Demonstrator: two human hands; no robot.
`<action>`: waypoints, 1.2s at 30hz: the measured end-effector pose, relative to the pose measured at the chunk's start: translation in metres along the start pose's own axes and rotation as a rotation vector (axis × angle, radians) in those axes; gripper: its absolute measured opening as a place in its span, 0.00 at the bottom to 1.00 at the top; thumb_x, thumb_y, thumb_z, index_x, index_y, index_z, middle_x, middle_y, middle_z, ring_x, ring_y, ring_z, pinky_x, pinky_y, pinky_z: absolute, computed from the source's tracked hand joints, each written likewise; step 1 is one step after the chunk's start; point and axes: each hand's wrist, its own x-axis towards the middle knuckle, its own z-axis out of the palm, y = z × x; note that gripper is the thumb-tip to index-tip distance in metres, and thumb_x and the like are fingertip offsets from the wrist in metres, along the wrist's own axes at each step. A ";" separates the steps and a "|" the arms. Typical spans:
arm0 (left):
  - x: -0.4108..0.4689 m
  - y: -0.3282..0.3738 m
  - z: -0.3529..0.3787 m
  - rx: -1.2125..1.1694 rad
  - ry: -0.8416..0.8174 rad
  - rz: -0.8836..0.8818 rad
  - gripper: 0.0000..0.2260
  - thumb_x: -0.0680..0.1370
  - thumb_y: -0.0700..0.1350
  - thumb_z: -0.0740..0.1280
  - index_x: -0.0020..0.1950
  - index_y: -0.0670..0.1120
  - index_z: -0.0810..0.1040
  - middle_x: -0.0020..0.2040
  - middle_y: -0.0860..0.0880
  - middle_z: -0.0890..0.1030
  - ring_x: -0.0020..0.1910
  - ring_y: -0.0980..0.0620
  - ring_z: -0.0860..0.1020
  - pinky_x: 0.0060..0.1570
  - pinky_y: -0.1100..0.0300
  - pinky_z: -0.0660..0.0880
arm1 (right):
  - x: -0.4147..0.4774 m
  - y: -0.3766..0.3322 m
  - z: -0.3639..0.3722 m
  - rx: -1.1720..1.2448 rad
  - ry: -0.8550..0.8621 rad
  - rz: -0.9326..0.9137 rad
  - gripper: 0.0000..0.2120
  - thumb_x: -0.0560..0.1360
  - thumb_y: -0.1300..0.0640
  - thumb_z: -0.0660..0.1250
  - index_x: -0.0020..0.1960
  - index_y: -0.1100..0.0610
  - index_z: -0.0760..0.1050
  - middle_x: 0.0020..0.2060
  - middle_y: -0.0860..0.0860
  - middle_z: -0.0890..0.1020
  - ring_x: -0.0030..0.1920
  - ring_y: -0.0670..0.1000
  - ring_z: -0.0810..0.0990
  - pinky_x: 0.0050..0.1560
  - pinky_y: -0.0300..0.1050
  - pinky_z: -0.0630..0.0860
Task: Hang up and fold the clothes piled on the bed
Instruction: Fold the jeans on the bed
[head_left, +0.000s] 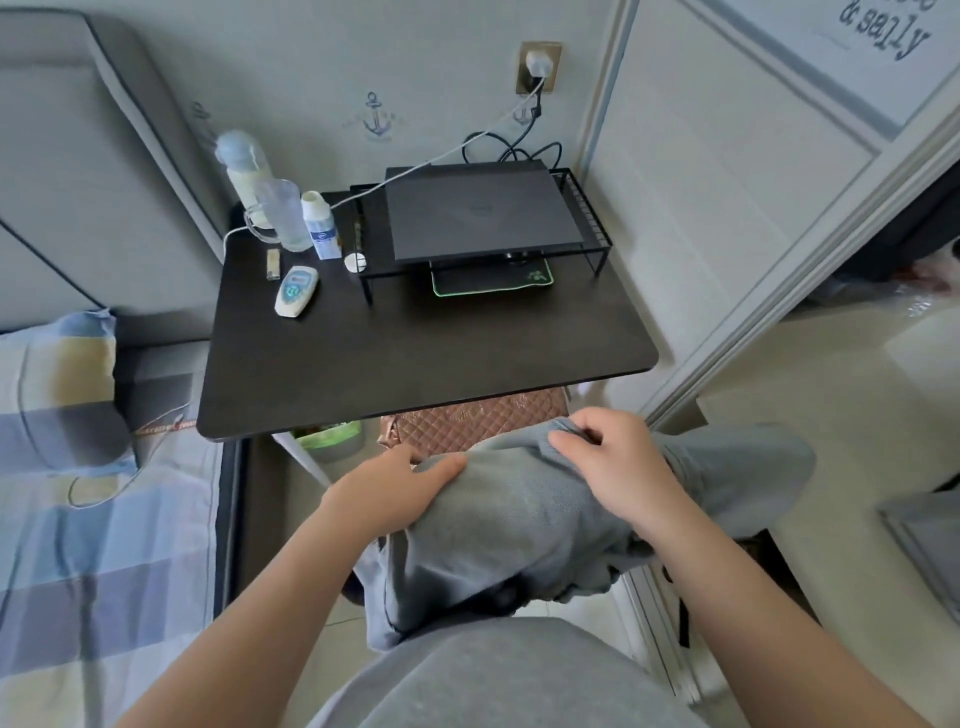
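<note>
"Grey garment (509, 519); how do the fingers sit on it?"

"The right fingers (571, 441) are curled, pinching a bunched fold at its far top edge; the left thumb (441, 467) lies over the cloth, the other left fingers hidden beneath it; so right hand (613, 462) and left hand (395, 488) both grip it."

"And where is it?"

"In the air close before the person, drooping from both hands; just nearer than the dark desk (415, 358), over a brown quilted seat (467, 421); the bed (78, 545) lies left, apart from it; far on the desk, a closed laptop (478, 213) on a wire stand (584, 208), a clear mug (283, 213), a small white device (296, 291)."
</note>
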 end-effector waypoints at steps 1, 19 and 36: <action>0.001 0.000 -0.002 -0.063 -0.006 0.033 0.34 0.69 0.78 0.55 0.64 0.57 0.75 0.56 0.54 0.81 0.53 0.53 0.79 0.55 0.53 0.77 | -0.003 -0.002 -0.001 0.060 0.031 -0.022 0.13 0.76 0.59 0.70 0.36 0.64 0.74 0.26 0.46 0.69 0.29 0.43 0.67 0.31 0.35 0.64; -0.101 0.001 -0.010 -0.456 0.170 0.262 0.31 0.77 0.73 0.54 0.72 0.55 0.70 0.67 0.55 0.76 0.67 0.51 0.73 0.69 0.51 0.67 | -0.140 -0.098 -0.035 0.536 0.078 -0.608 0.05 0.76 0.50 0.67 0.47 0.48 0.81 0.39 0.46 0.82 0.41 0.44 0.78 0.43 0.35 0.74; -0.329 -0.084 -0.128 -1.232 0.685 0.517 0.10 0.76 0.40 0.74 0.47 0.56 0.85 0.47 0.48 0.87 0.48 0.45 0.85 0.53 0.48 0.81 | -0.249 -0.269 -0.033 0.507 -0.066 -1.045 0.08 0.77 0.57 0.65 0.39 0.51 0.77 0.30 0.42 0.75 0.33 0.40 0.70 0.36 0.31 0.68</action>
